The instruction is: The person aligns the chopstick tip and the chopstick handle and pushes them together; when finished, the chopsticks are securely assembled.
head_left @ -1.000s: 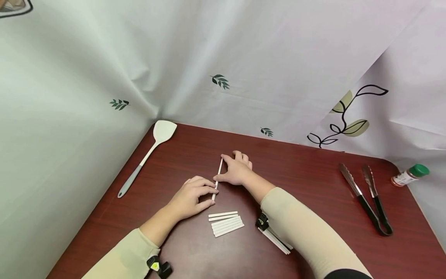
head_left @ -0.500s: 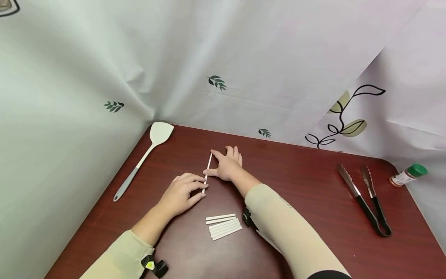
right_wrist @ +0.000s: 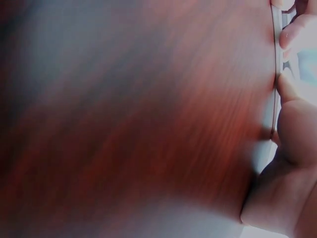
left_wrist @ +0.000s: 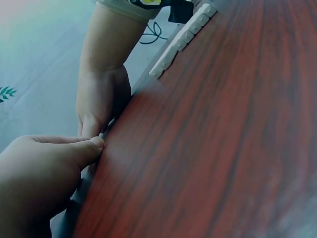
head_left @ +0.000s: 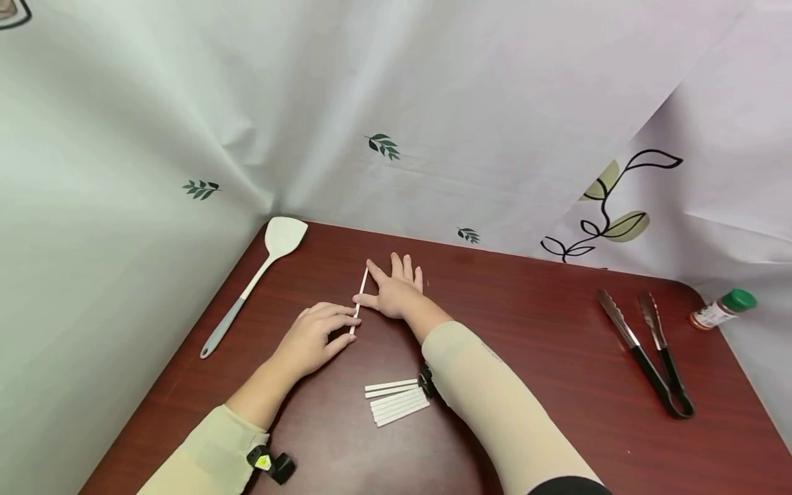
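A thin white stick line (head_left: 364,280) slants away on the dark red table, partly covered by fingertips. My left hand (head_left: 315,337) pinches its near part, thumb at the near end and bent fingers across it. In the left wrist view the thumb and index of the left hand (left_wrist: 49,166) come together low at the table. Farther along, my right hand (head_left: 396,292) touches the line with thumb and index spread wide, other fingers straight. The right wrist view shows the white stick (right_wrist: 278,47) edge-on beside the right hand (right_wrist: 299,134).
Several short white sticks (head_left: 399,407) lie side by side near the right sleeve (head_left: 495,392). A white spatula (head_left: 250,285) with a grey handle rests at the left edge. Black-handled tongs (head_left: 652,364) and a green-capped bottle (head_left: 720,311) are at the right. A patterned cloth (head_left: 433,137) hangs behind.
Both hands have slid left and slightly toward the far edge, and the white stick line has shifted with them. The right hand's outer fingers have straightened. The right forearm now hides the sticks beneath it.
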Tool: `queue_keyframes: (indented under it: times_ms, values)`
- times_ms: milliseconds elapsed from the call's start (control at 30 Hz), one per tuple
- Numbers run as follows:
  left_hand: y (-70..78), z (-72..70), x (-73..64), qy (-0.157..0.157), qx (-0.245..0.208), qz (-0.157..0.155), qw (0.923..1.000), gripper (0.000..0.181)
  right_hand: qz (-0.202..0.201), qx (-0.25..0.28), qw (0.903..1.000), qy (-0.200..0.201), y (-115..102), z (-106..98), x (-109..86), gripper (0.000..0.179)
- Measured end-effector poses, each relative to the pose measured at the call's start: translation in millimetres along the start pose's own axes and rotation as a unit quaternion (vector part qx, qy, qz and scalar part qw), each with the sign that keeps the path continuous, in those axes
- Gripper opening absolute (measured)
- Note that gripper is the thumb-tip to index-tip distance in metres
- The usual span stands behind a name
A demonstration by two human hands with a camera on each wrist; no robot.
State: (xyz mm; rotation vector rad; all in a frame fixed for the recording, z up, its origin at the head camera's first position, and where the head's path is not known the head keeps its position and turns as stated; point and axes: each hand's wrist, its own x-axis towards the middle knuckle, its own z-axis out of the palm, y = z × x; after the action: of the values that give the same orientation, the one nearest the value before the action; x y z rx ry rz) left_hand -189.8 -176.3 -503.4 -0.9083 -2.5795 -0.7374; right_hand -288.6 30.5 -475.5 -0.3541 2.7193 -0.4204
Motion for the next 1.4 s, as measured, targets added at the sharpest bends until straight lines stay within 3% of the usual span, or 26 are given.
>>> queue_keyframes:
  times_ms: [500,700,1033,1133,1400]
  values:
    - [1.0,3.4,-1.2,0.015,-0.017,0.013,0.9997,0.026,0.008,0.001,1.0,-0.003,3.9,5.2,-0.9,0.089]
    - [1.2,2.9,-2.2,0.01,-0.027,-0.002,0.9996,0.026,0.004,0.0,1.0,-0.002,3.1,5.2,-2.8,0.087]
    - [-3.8,3.8,-3.0,0.018,-0.037,-0.004,0.9991,0.036,-0.034,0.068,0.9968,0.025,12.4,1.0,-5.8,0.081]
    - [-4.0,4.1,-2.7,0.018,-0.041,-0.006,0.999,0.037,-0.055,0.07,0.996,0.009,23.6,-2.3,-6.6,0.083]
    - [-6.0,3.9,-4.2,0.04,-0.056,0.003,0.9977,0.034,-0.079,0.054,0.9918,-0.084,53.3,-15.7,-17.9,0.083]
